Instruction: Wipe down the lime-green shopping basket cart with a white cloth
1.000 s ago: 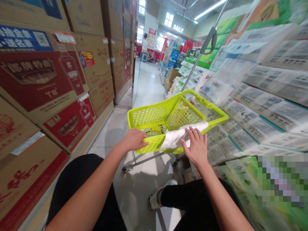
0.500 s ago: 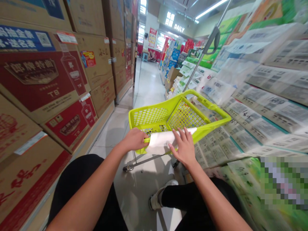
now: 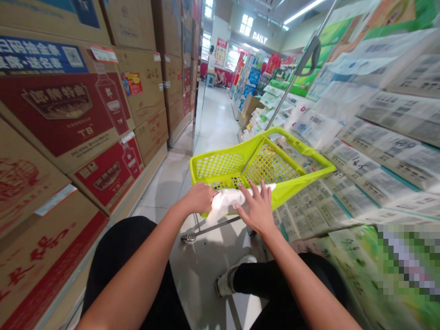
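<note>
A lime-green shopping basket (image 3: 220, 160) with lattice walls sits on a metal wheeled frame in front of me. My left hand (image 3: 198, 198) is closed on the basket's near rim at its left corner. Over that near rim lies a white cloth (image 3: 225, 201), its left end bunched beside my left fingers. My right hand (image 3: 256, 206) rests on the cloth's right part, palm down with the fingers spread. What lies under the right palm is hidden.
Stacked cartons (image 3: 58, 105) line the left side. Packs of wrapped paper goods (image 3: 388, 146) rise on the right. A metal pole with a grey handle (image 3: 309, 57) slants behind the basket. My shoe (image 3: 225, 279) is on the floor below.
The cloth's left end has bunched up towards my left hand. My right hand has shifted slightly left along the rim. The whole view has moved a little, so the surroundings appear further right.
</note>
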The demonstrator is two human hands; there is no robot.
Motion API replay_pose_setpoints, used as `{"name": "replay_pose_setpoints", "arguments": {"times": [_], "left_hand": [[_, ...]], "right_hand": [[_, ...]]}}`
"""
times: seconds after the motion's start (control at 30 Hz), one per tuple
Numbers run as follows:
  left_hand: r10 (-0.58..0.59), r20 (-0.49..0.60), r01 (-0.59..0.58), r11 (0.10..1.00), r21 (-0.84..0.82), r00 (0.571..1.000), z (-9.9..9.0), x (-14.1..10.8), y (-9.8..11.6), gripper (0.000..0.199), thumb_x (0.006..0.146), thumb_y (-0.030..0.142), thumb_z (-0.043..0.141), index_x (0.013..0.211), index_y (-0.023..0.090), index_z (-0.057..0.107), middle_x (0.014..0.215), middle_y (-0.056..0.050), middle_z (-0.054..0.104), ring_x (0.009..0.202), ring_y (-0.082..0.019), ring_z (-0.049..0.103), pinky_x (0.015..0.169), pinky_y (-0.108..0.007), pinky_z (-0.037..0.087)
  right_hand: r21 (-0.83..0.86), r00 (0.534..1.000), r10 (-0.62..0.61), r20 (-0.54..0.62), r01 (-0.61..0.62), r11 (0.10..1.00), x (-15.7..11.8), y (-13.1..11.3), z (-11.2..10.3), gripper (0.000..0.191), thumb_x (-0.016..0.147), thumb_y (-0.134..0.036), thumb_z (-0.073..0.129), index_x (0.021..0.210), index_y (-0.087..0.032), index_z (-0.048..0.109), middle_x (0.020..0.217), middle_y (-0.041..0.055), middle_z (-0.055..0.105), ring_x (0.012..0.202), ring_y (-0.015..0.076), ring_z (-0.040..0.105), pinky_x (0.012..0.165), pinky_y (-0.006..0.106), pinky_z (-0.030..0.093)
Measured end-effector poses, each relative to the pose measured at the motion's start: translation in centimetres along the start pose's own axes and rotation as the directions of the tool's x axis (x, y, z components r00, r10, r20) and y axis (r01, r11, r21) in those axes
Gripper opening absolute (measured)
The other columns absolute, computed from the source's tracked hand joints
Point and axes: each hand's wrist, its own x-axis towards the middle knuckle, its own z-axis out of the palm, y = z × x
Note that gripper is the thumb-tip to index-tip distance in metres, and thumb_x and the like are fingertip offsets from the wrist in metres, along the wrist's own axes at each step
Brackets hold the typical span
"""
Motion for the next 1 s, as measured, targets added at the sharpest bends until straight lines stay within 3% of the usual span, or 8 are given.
{"name": "replay_pose_setpoints", "arguments": {"times": [0.2,0.27,0.53,0.63,0.73,0.8,0.9,1.0], "left_hand": [[0.110,0.041,-0.108,0.993,-0.056,0.993,-0.9,-1.0,-0.8,0.015,0.077,0.035,0.064,0.082,0.022,0.068,0.080,-0.004,0.074,0.082,-0.022,0.067,0.089,-0.034,0.045],[0.147,0.067,-0.140,0.985,-0.102,0.987,-1.2,-1.1,-0.3,0.015,0.074,0.034,0.065,0.082,0.021,0.067,0.079,-0.002,0.072,0.082,-0.021,0.067,0.094,-0.034,0.044],[0.080,0.146,-0.019,0.925,-0.379,0.986,-1.5,-0.4,3.0,0.033,0.080,0.031,0.054,0.109,0.018,0.063,0.100,-0.008,0.073,0.090,-0.025,0.067,0.085,-0.036,0.051],[0.027,-0.013,-0.030,0.885,-0.465,1.000,-1.7,-0.5,1.4,0.042,0.082,0.020,0.046,0.122,0.019,0.059,0.117,-0.008,0.071,0.105,-0.024,0.066,0.096,-0.038,0.052],[-0.115,-0.269,0.044,0.966,-0.256,0.956,-2.2,-1.1,-2.2,0.049,0.078,0.015,0.049,0.125,0.021,0.060,0.133,-0.010,0.066,0.135,-0.031,0.051,0.120,-0.053,0.033],[-0.091,-0.216,0.061,0.988,-0.141,0.972,-2.5,-1.6,-4.7,0.049,0.074,0.018,0.057,0.122,0.023,0.064,0.134,-0.008,0.065,0.142,-0.034,0.043,0.124,-0.058,0.022],[0.003,-0.057,-0.010,0.992,-0.128,0.998,-2.6,-2.0,-7.0,0.042,0.071,0.034,0.072,0.112,0.023,0.070,0.129,-0.008,0.067,0.131,-0.032,0.052,0.117,-0.048,0.034],[-0.017,-0.045,0.012,0.994,-0.110,0.999,-2.6,-1.7,-7.1,0.044,0.069,0.054,0.079,0.102,0.025,0.075,0.114,-0.006,0.071,0.119,-0.030,0.057,0.102,-0.040,0.041]], "right_hand": [[-0.121,0.969,0.233,-0.080,-0.242,0.963,0.2,8.5,-0.4,0.051,0.103,-0.055,0.041,0.142,-0.026,0.059,0.161,0.0123,0.040,0.156,0.0428,0.018,0.118,0.076,0.017],[-0.120,0.951,0.291,-0.102,-0.302,0.946,0.6,9.3,-0.3,0.050,0.102,-0.055,0.041,0.133,-0.022,0.063,0.159,0.0138,0.041,0.156,0.0428,0.016,0.118,0.075,0.019],[0.181,0.986,0.138,-0.097,-0.119,0.976,-0.2,-2.0,1.5,0.040,0.098,-0.053,0.052,0.114,-0.019,0.066,0.126,0.0160,0.059,0.143,0.0382,0.036,0.121,0.062,0.025],[0.220,0.994,0.075,-0.082,-0.056,0.974,-0.6,-2.7,1.2,0.037,0.098,-0.053,0.053,0.108,-0.019,0.066,0.114,0.0137,0.061,0.127,0.0346,0.047,0.118,0.057,0.030],[0.231,0.998,-0.049,-0.039,0.056,0.971,-0.7,-0.6,0.5,0.038,0.098,-0.054,0.054,0.110,-0.020,0.067,0.110,0.0116,0.062,0.112,0.0305,0.051,0.109,0.050,0.038],[0.231,0.991,-0.132,0.002,0.127,0.964,-0.5,1.7,0.0,0.040,0.099,-0.055,0.053,0.116,-0.021,0.067,0.112,0.0110,0.062,0.109,0.0297,0.052,0.104,0.047,0.040],[0.226,0.975,-0.210,0.066,0.191,0.955,0.2,5.5,-0.5,0.042,0.101,-0.057,0.050,0.120,-0.023,0.066,0.113,0.0100,0.064,0.108,0.0284,0.053,0.101,0.044,0.040],[0.201,0.974,-0.210,0.090,0.189,0.961,0.8,8.5,-0.7,0.048,0.100,-0.064,0.049,0.115,-0.023,0.068,0.110,0.0093,0.065,0.105,0.0277,0.053,0.100,0.044,0.039]]}}
